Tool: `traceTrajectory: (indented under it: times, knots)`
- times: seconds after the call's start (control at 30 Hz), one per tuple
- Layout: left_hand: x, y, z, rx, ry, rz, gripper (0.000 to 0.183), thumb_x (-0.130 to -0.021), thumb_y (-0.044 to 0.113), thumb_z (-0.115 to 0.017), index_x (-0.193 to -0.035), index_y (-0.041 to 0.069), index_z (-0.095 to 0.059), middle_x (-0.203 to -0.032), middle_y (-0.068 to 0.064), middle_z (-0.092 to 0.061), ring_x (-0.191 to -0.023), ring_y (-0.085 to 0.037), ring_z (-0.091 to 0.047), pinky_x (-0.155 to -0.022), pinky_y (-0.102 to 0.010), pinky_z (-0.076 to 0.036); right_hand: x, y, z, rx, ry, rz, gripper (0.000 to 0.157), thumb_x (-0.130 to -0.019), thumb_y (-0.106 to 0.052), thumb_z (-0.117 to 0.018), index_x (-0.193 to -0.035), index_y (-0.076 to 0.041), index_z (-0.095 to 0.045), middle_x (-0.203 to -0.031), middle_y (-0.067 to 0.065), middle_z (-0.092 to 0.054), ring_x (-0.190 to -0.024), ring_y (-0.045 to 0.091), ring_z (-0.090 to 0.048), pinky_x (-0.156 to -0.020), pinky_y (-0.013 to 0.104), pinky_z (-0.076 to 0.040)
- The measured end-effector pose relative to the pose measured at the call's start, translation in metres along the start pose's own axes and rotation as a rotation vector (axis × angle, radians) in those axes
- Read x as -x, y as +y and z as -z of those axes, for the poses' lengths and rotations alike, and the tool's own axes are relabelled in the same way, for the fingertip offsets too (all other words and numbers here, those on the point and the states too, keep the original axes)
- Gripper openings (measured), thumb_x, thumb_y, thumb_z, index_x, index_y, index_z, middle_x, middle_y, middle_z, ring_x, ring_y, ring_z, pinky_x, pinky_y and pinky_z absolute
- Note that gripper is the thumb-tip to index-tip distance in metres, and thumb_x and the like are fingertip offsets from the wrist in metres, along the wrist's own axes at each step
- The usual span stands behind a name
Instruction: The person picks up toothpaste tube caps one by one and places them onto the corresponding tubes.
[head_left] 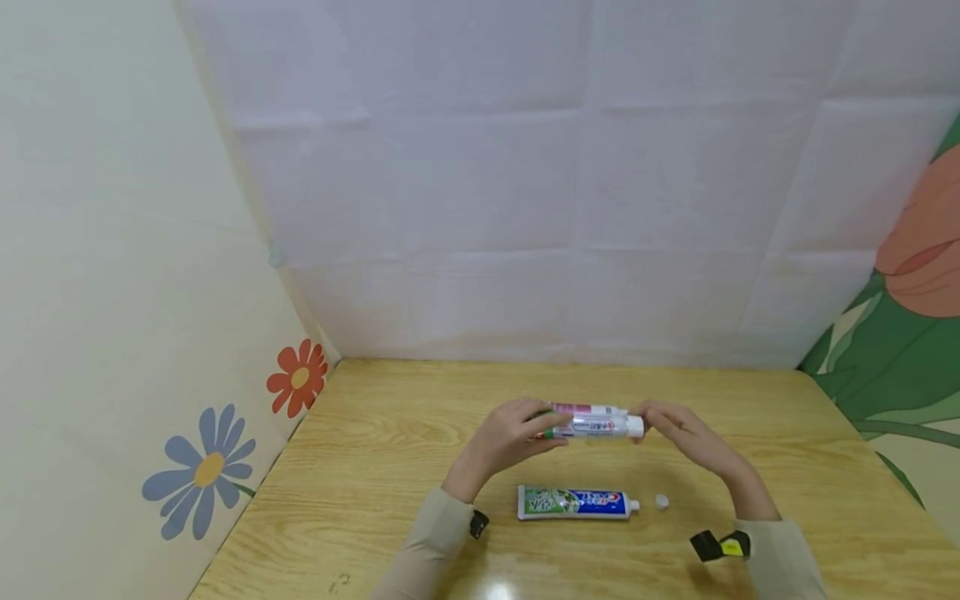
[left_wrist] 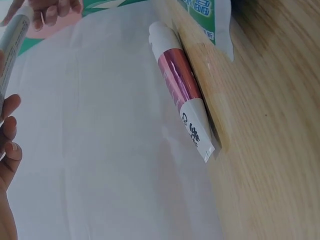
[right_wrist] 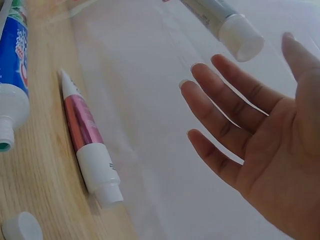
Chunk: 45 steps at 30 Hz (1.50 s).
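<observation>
My left hand [head_left: 502,433] grips a white toothpaste tube [head_left: 596,427] around its body, holding it level above the table with its white cap [right_wrist: 242,37] pointing right. My right hand [right_wrist: 265,125] is beside that cap; in the right wrist view its fingers are spread and slightly bent, with nothing between them, and a gap shows between fingertips and cap. Behind the held tube, a pink and white tube [left_wrist: 180,80] lies on the table, partly covered by it in the head view. Nearer the front lies a blue and green toothpaste tube [head_left: 576,503], its nozzle bare.
A small white loose cap [head_left: 662,502] sits on the wooden table [head_left: 360,467], just right of the blue and green tube's nozzle. A white cloth backdrop [head_left: 480,208] rises behind the table, with flower-printed walls [head_left: 210,333] at the sides.
</observation>
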<state>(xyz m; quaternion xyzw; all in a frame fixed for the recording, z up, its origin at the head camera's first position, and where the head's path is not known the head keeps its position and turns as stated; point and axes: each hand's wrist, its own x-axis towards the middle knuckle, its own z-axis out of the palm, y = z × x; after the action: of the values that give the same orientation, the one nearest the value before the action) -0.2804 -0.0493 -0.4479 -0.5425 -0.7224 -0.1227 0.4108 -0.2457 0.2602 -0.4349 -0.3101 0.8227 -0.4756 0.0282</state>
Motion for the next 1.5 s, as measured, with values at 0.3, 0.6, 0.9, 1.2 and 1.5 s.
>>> traceTrajectory:
  times: [0.3,0.6,0.9,1.2,1.5]
  knots:
    - [0.0002,-0.0013,0.0031,0.003,-0.01,0.012,0.042,-0.08,0.038,-0.071,-0.117,0.019,-0.064,-0.097,-0.001,-0.063,-0.079,-0.007,-0.06,-0.072,-0.015,-0.05,-0.0002,-0.0055,-0.0027,0.051,0.037,-0.065,0.023,-0.094,-0.02,-0.055,-0.116,-0.015,-0.057,-0.104,0.003,-0.061,-0.094,0.014,-0.057,-0.08,0.042,-0.045]
    - [0.0007,-0.0028,0.0042,0.002,-0.012,0.016,0.045,-0.078,0.036,-0.073,-0.119,0.019,-0.063,-0.099,-0.001,-0.063,-0.079,-0.007,-0.06,-0.071,-0.014,-0.049,0.0007,-0.0078,-0.005,0.052,0.069,-0.02,0.044,-0.085,-0.016,-0.067,-0.126,-0.015,-0.051,-0.114,0.0,-0.058,-0.095,0.015,-0.058,-0.083,0.037,-0.045]
    - [0.0016,-0.0026,0.0046,-0.013,-0.013,0.008,0.043,-0.081,0.038,-0.07,-0.119,0.019,-0.063,-0.098,-0.001,-0.063,-0.079,-0.007,-0.06,-0.071,-0.014,-0.049,0.0005,-0.0065,-0.0045,0.075,0.081,0.095,0.038,-0.084,-0.01,-0.067,-0.12,-0.011,-0.052,-0.113,0.0,-0.058,-0.094,0.014,-0.059,-0.084,0.027,-0.047]
    - [0.0007,-0.0015,0.0062,-0.016,-0.016,0.002,0.043,-0.081,0.038,-0.07,-0.119,0.02,-0.062,-0.097,-0.001,-0.063,-0.078,-0.007,-0.059,-0.071,-0.014,-0.049,-0.0001,-0.0076,-0.0039,0.108,0.082,0.072,0.032,-0.088,-0.014,-0.064,-0.118,-0.017,-0.055,-0.102,-0.005,-0.062,-0.09,0.011,-0.06,-0.086,0.03,-0.045]
    - [0.001,-0.001,0.0066,-0.015,-0.019,0.0,0.043,-0.081,0.038,-0.07,-0.119,0.019,-0.062,-0.097,-0.001,-0.062,-0.078,-0.007,-0.059,-0.071,-0.014,-0.049,-0.0007,-0.0098,-0.0049,0.073,0.071,0.002,0.028,-0.089,-0.019,-0.063,-0.116,-0.018,-0.057,-0.101,-0.006,-0.063,-0.09,0.011,-0.059,-0.085,0.048,-0.042]
